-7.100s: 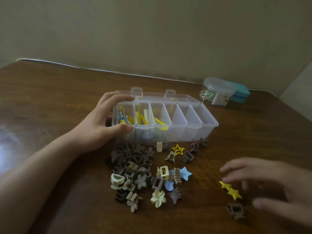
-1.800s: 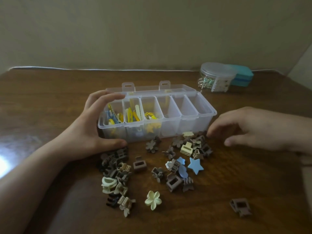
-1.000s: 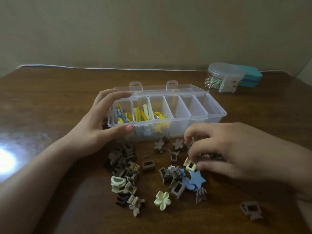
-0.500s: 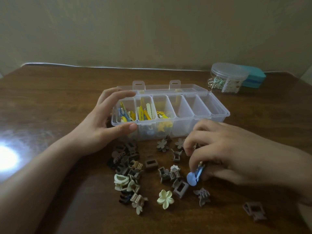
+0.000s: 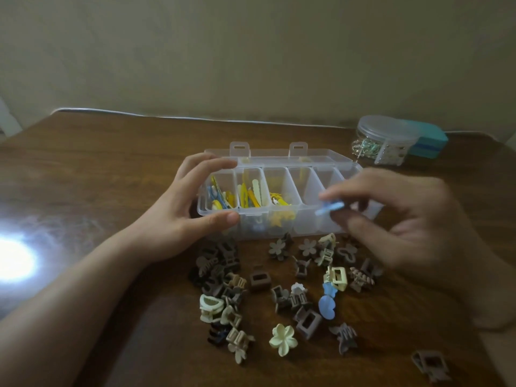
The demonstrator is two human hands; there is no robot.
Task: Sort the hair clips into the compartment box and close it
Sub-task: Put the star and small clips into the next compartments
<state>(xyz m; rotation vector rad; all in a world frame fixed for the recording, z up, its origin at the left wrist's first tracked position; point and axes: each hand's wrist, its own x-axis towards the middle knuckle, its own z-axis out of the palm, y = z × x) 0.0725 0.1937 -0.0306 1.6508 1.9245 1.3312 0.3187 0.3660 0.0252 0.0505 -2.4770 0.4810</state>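
A clear compartment box (image 5: 282,164) stands open on the wooden table, its lid folded back. The three left compartments hold yellow and blue clips; the others look empty. My left hand (image 5: 184,210) grips the box's left end, thumb on the front wall and fingers over the rim. My right hand (image 5: 396,219) pinches a blue star clip (image 5: 329,208) between thumb and fingers, above the box's front right part. In front of the box lies a scatter of brown and cream hair clips (image 5: 223,286), a blue heart clip (image 5: 326,305) and a cream flower clip (image 5: 282,339).
A round clear jar (image 5: 382,141) with small items and a teal box (image 5: 430,139) stand at the back right near the wall. One brown clip (image 5: 430,364) lies apart at the front right. A bright light reflection (image 5: 14,261) glares on the table's left.
My right hand picked the blue star clip out of the pile and raised it to the box's front right part. My left hand kept its hold on the box.
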